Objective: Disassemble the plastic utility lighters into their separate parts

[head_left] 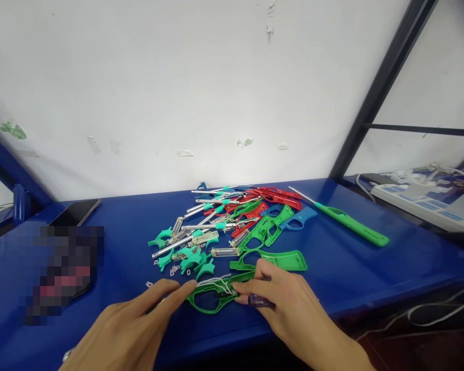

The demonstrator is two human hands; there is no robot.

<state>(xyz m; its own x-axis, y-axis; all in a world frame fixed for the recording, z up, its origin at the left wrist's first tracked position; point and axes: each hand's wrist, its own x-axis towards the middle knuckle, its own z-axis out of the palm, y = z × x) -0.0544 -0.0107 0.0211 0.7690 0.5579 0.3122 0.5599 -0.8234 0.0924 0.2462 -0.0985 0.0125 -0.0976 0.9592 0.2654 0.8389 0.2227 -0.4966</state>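
A green half shell of a stick lighter (205,306) lies at the table's front edge, its open inside facing up. White wires (225,284) and a small black part (221,294) sit in it. My left hand (133,322) has thumb and finger closed on the shell's front end. My right hand (284,299) is closed, its fingertips pressing inside the shell by the wires. A dark purple cylinder (261,301) sticks out between its fingers; its kind is unclear. Just behind lies another green half shell (286,259).
Behind my hands are teal triggers (191,260), clear fuel tanks (225,252), metal lighter tubes (170,249) and red shells (274,195). A whole green lighter (351,225) lies right. A phone (75,214) is at left, a power strip (417,203) beyond the black post (371,103).
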